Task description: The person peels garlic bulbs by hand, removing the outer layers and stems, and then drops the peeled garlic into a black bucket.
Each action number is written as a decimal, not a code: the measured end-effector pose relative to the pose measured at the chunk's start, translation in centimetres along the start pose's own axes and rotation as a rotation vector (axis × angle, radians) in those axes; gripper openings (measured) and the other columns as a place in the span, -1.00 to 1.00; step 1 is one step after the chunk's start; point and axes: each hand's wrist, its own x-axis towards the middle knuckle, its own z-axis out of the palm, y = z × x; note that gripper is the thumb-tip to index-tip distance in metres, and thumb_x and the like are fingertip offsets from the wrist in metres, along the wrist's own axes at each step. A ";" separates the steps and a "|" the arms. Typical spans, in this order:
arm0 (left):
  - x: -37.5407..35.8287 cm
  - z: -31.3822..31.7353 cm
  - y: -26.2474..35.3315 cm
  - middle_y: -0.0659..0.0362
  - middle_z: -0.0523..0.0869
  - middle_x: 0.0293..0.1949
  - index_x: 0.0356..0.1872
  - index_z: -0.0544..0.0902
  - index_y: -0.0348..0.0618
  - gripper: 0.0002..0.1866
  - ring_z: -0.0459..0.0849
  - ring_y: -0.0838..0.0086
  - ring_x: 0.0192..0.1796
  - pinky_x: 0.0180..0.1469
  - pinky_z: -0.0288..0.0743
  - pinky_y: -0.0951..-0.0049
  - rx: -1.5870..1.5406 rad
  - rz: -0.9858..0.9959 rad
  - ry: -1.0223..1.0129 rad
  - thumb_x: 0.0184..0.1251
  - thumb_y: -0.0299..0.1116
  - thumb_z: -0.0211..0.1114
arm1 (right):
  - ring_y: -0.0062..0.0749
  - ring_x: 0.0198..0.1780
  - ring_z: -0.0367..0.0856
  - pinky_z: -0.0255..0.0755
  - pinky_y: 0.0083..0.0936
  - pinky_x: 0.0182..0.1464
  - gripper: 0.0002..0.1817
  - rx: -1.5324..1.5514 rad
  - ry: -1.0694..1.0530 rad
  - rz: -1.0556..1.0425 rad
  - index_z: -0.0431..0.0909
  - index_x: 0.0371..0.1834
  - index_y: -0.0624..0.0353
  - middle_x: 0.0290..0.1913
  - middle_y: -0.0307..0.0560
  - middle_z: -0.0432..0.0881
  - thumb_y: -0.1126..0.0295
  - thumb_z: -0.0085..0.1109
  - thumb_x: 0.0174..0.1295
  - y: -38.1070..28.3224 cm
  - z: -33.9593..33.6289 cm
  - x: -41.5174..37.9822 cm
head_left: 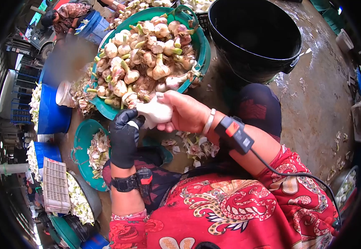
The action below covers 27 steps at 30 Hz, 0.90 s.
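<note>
Bare-fingered, my right hand (186,110) is closed around a peeled-looking white garlic bulb (157,111) in front of me. My left hand (124,137), in a black glove, has its fingers curled right beside the bulb's left end. A pale strip shows at the gloved fingers; what it is I cannot make out. Just beyond both hands stands a green basin (207,54) heaped with untrimmed garlic bulbs (147,54), their skins brownish and stems short. Below my left hand, a smaller green basin (78,143) holds papery garlic peelings (98,151).
A large black bucket (253,76) stands at the upper right, near my knee. Loose peelings (199,147) lie on the floor before me. Blue tubs (56,112) and a plastic crate (56,184) stand at the left. Another person (66,16) bends over at the upper left.
</note>
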 end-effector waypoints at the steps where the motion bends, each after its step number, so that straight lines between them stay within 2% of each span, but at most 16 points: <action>1: 0.4 -0.4 -0.3 0.22 0.66 -0.26 -0.23 0.64 -0.34 -0.82 0.59 0.59 -0.26 -0.16 0.51 0.56 0.002 0.098 -0.038 0.12 -0.62 0.20 | -0.19 -0.42 0.66 0.54 -0.55 -0.52 -0.50 0.094 -0.012 0.047 0.36 0.18 0.22 -0.17 0.09 0.63 0.08 -0.19 0.34 0.1 0.1 0.1; 4: 0.4 -0.4 0.3 0.22 0.66 -0.29 -0.23 0.65 -0.33 -0.79 0.60 0.55 -0.26 -0.14 0.50 0.53 0.229 0.230 -0.051 0.07 -0.63 0.21 | -0.15 -0.37 0.68 0.58 -0.52 -0.49 -0.48 0.266 -0.011 0.160 0.36 0.18 0.23 -0.15 0.10 0.63 0.07 -0.22 0.33 -0.3 0.3 0.0; 5: 0.3 -0.1 0.6 0.22 0.66 -0.29 -0.23 0.65 -0.33 -0.79 0.60 0.55 -0.26 -0.14 0.50 0.53 0.229 0.230 -0.057 0.07 -0.63 0.21 | -0.10 -0.35 0.69 0.60 -0.50 -0.47 -0.45 0.224 0.093 0.144 0.38 0.16 0.27 -0.14 0.15 0.62 0.05 -0.23 0.31 -0.7 0.8 -0.2; 7: -0.1 0.6 1.0 0.14 0.66 -0.33 -0.24 0.66 -0.31 -0.76 0.63 0.43 -0.25 -0.12 0.50 0.46 -0.017 0.022 0.042 0.01 -0.61 0.20 | -0.13 -0.38 0.68 0.59 -0.51 -0.48 -0.45 0.213 0.030 0.162 0.41 0.12 0.24 -0.19 0.09 0.64 0.01 -0.26 0.33 -1.1 0.8 -0.5; 8: 0.1 0.4 1.1 0.14 0.66 -0.33 -0.24 0.66 -0.31 -0.76 0.63 0.43 -0.25 -0.12 0.50 0.46 -0.020 0.023 0.041 0.01 -0.61 0.20 | -0.16 -0.41 0.67 0.57 -0.51 -0.48 -0.45 0.200 -0.037 0.183 0.43 0.07 0.20 -0.24 0.02 0.65 -0.03 -0.28 0.34 -1.2 0.8 -0.6; 9: 0.4 0.0 1.2 0.10 0.66 -0.32 -0.23 0.67 -0.28 -0.75 0.64 0.36 -0.24 -0.11 0.50 0.42 0.232 0.219 -0.052 0.01 -0.58 0.20 | -0.17 -0.41 0.67 0.57 -0.49 -0.50 -0.45 0.157 -0.110 0.213 0.43 0.07 0.23 -0.28 0.06 0.64 -0.01 -0.28 0.32 -0.9 0.5 -0.6; 10: 0.7 -0.2 1.2 0.06 0.66 -0.32 -0.23 0.68 -0.26 -0.75 0.64 0.30 -0.23 -0.11 0.50 0.38 0.484 0.413 -0.144 0.01 -0.55 0.20 | -0.14 -0.39 0.67 0.60 -0.48 -0.46 -0.39 0.266 -0.166 0.241 0.37 0.12 0.40 -0.22 0.26 0.62 0.03 -0.18 0.26 -0.3 0.3 -0.6; 11: 1.1 -0.1 1.2 0.05 0.67 -0.30 -0.19 0.68 -0.21 -0.72 0.64 0.25 -0.22 -0.10 0.51 0.32 0.584 0.565 -0.144 0.02 -0.51 0.18 | -0.14 -0.38 0.67 0.61 -0.47 -0.46 -0.39 0.281 -0.203 0.262 0.38 0.11 0.41 -0.23 0.26 0.62 0.03 -0.18 0.26 0.2 0.2 -0.3; 14: 1.9 0.2 1.9 0.06 0.68 -0.28 -0.18 0.68 -0.19 -0.72 0.64 0.26 -0.22 -0.12 0.51 0.33 0.620 0.638 -0.181 0.04 -0.52 0.19 | -0.16 -0.44 0.68 0.60 -0.45 -0.48 -0.50 0.149 -0.255 0.389 0.45 0.01 0.31 -0.33 0.12 0.62 0.10 -0.15 0.23 1.2 1.6 -0.7; 15: 1.6 1.1 2.2 0.05 0.68 -0.27 -0.18 0.69 -0.18 -0.74 0.65 0.25 -0.19 -0.11 0.52 0.36 0.590 0.629 -0.146 0.06 -0.52 0.21 | -0.15 -0.41 0.69 0.62 -0.43 -0.46 -0.51 0.172 -0.236 0.381 0.47 -0.02 0.33 -0.34 0.10 0.63 0.10 -0.10 0.22 1.8 2.2 -1.0; 16: 1.9 1.4 1.9 0.08 0.69 -0.18 -0.05 0.65 -0.22 -0.69 0.67 0.34 -0.14 -0.07 0.54 0.40 0.488 0.587 -0.175 0.14 -0.50 0.24 | -0.17 -0.41 0.70 0.64 -0.42 -0.44 -0.54 0.149 -0.187 0.313 0.49 -0.05 0.30 -0.34 0.04 0.64 0.11 -0.04 0.21 2.0 2.1 -1.0; 18: 0.4 1.6 2.2 0.09 0.67 -0.07 0.11 0.56 -0.27 -0.64 0.65 0.42 -0.07 -0.04 0.56 0.40 -0.192 0.034 -0.090 0.29 -0.44 0.21 | -0.21 -0.40 0.69 0.63 -0.45 -0.42 -0.55 0.020 -0.088 0.223 0.50 -0.05 0.26 -0.32 -0.01 0.65 0.09 0.03 0.20 1.1 1.3 -0.6; 19: 1.0 0.4 -0.4 0.11 0.62 -0.01 0.22 0.44 -0.32 -0.58 0.62 0.47 -0.05 -0.04 0.58 0.43 -0.200 0.077 -0.059 0.37 -0.42 0.14 | -0.23 -0.37 0.69 0.61 -0.48 -0.38 -0.56 0.010 -0.018 0.137 0.49 -0.02 0.22 -0.30 -0.04 0.65 0.08 0.05 0.22 0.5 0.9 -0.7; 20: 0.7 -0.8 -2.0 0.10 0.61 0.00 0.25 0.41 -0.32 -0.57 0.62 0.48 -0.05 -0.02 0.55 0.41 0.160 0.336 -0.059 0.39 -0.41 0.11 | -0.24 -0.35 0.69 0.59 -0.49 -0.36 -0.54 0.045 -0.030 0.108 0.46 0.04 0.19 -0.26 -0.07 0.66 0.07 0.05 0.22 0.1 0.0 -0.4; 22: 0.2 -1.8 -1.8 0.10 0.60 0.05 0.25 0.42 -0.31 -0.55 0.61 0.51 -0.04 0.03 0.51 0.41 -0.763 -0.188 -0.131 0.36 -0.42 0.13 | -0.24 -0.34 0.69 0.60 -0.48 -0.34 -0.53 0.131 0.006 0.063 0.44 0.09 0.17 -0.22 -0.08 0.66 0.08 0.04 0.22 -0.2 -0.4 -0.3; 27: -1.4 0.6 0.6 0.11 0.65 0.00 0.11 0.54 -0.29 -0.57 0.61 0.49 -0.04 0.06 0.48 0.44 -0.369 -0.049 -0.145 0.16 -0.58 0.25 | -0.27 -0.29 0.69 0.58 -0.50 -0.31 -0.49 -0.064 0.030 0.011 0.41 0.13 0.14 -0.21 -0.11 0.67 0.05 0.06 0.23 0.0 1.0 -0.2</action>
